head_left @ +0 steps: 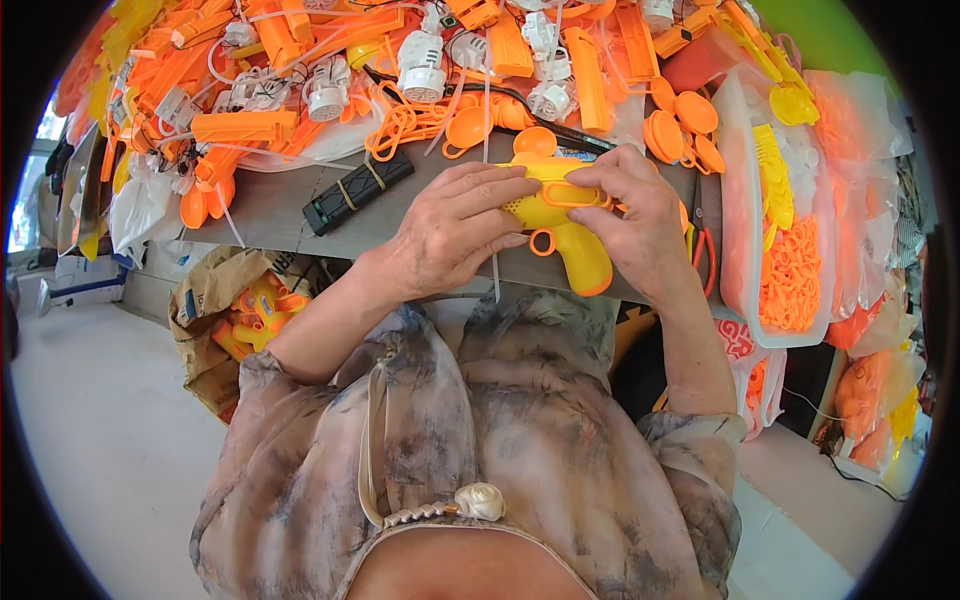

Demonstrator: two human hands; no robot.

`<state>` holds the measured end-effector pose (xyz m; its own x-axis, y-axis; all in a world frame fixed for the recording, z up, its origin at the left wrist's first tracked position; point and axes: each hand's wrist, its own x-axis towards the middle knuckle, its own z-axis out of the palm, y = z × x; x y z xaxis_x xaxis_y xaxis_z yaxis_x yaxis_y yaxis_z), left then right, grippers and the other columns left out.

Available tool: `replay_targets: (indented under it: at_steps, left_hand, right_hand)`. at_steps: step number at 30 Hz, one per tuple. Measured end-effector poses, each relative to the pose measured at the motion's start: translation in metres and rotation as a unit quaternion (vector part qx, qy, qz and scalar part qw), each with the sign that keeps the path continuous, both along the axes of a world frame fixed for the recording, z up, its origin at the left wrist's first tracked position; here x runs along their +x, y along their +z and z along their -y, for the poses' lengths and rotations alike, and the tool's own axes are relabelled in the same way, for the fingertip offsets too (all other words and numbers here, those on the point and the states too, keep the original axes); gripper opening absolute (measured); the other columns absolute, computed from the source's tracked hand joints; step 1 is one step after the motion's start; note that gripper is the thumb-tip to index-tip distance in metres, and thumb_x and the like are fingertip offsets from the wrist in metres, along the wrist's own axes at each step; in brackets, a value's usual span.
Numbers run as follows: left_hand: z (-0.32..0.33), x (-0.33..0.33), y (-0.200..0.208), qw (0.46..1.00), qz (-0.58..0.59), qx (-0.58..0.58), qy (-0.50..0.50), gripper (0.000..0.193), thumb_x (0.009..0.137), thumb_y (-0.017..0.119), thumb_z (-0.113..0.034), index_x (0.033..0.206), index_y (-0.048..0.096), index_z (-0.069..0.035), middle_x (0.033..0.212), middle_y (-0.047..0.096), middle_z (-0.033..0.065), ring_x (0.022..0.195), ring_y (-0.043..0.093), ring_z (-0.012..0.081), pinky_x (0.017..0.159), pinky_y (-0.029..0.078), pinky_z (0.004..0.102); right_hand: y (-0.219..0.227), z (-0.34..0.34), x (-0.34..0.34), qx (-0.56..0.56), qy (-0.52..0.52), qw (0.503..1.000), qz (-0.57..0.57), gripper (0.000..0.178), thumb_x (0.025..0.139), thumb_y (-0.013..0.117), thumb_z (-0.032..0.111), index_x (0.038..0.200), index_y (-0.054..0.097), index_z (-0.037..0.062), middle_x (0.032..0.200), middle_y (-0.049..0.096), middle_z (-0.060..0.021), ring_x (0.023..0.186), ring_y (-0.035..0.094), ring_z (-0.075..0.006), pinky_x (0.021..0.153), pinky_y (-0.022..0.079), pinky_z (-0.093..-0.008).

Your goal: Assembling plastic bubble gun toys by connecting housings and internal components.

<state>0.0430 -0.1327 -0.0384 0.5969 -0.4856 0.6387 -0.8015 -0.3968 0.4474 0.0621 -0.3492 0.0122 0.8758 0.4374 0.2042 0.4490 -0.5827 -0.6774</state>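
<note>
A yellow toy gun point(585, 262) lies between my hands at the table's near edge, its handle angled toward me. My left hand point(455, 218) grips its body from the left, fingers laid across the top. From the right, my right hand point(640, 215) pinches a long orange loop point(568, 195) against the gun's side between thumb and fingers. An orange trigger ring point(542, 242) sticks out below the body, close to my left fingertips. Just beyond the gun is a round orange cap point(534, 141). My fingers cover much of the gun's upper body.
Orange shells, white motor units point(421, 66) and wires heap along the far side. A banded black pack point(358, 193) lies left of my hands. On the right are red-handled scissors point(705, 250) and a clear bin point(735, 215) of small parts. A paper bag point(195, 310) stands lower left.
</note>
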Motion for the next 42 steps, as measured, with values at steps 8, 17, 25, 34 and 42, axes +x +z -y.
replay_targets:
  at_steps: [8, 17, 25, 34, 42]
  left_hand:
    - [-0.004, 0.005, -0.006, 0.999, 0.022, 0.026, -0.017, 0.017, 0.073, 0.070, -0.016, 0.081, 0.060, -0.004, 0.118, 0.060, 0.0133, 0.110, 0.057, 0.0314, 0.086, 0.047, 0.0425]
    - [-0.008, 0.005, -0.009, 0.992, 0.088, 0.088, -0.030, 0.013, 0.071, 0.066, -0.011, 0.080, 0.058, -0.008, 0.123, 0.057, 0.0078, 0.111, 0.056, 0.0269, 0.091, 0.046, 0.0407]
    - [-0.016, 0.014, -0.006, 0.990, 0.078, 0.096, -0.074, 0.013, 0.074, 0.066, -0.011, 0.083, 0.058, -0.008, 0.123, 0.058, 0.0068, 0.114, 0.054, 0.0278, 0.093, 0.044, 0.0419]
    - [-0.013, 0.002, 0.033, 0.970, -0.194, -0.150, -0.011, 0.010, 0.078, 0.071, -0.009, 0.084, 0.070, -0.001, 0.091, 0.066, 0.0107, 0.078, 0.061, 0.0145, 0.065, 0.048, 0.0264]
    - [0.006, -0.007, 0.058, 0.857, -0.480, -0.183, -0.020, 0.018, 0.076, 0.075, -0.013, 0.084, 0.069, 0.002, 0.069, 0.065, 0.0021, 0.061, 0.054, 0.0028, 0.052, 0.043, 0.0192]
  right_hand:
    - [0.004, -0.007, 0.007, -0.033, 0.014, 0.999, 0.006, 0.026, 0.068, 0.068, -0.002, 0.094, 0.065, -0.0014, 0.085, 0.053, -0.0078, 0.078, 0.056, -0.0201, 0.068, 0.045, -0.0297]
    - [0.006, 0.002, 0.022, -0.079, 0.105, 0.991, 0.038, 0.026, 0.069, 0.068, 0.001, 0.095, 0.066, 0.0002, 0.087, 0.053, -0.0080, 0.080, 0.057, -0.0213, 0.068, 0.046, -0.0301]
    - [0.002, 0.005, 0.020, -0.099, 0.123, 0.982, 0.100, 0.030, 0.070, 0.070, 0.005, 0.100, 0.066, 0.0032, 0.089, 0.052, -0.0078, 0.088, 0.054, -0.0227, 0.075, 0.044, -0.0314]
    - [0.018, 0.001, -0.010, 0.109, -0.002, 0.991, 0.079, 0.033, 0.074, 0.069, 0.005, 0.105, 0.061, 0.0012, 0.100, 0.056, -0.0078, 0.084, 0.052, -0.0159, 0.074, 0.044, -0.0267]
    - [0.021, -0.017, -0.031, 0.204, 0.020, 0.976, -0.073, 0.013, 0.087, 0.062, 0.011, 0.091, 0.061, -0.0014, 0.073, 0.057, -0.0016, 0.063, 0.049, -0.0072, 0.057, 0.040, -0.0202]
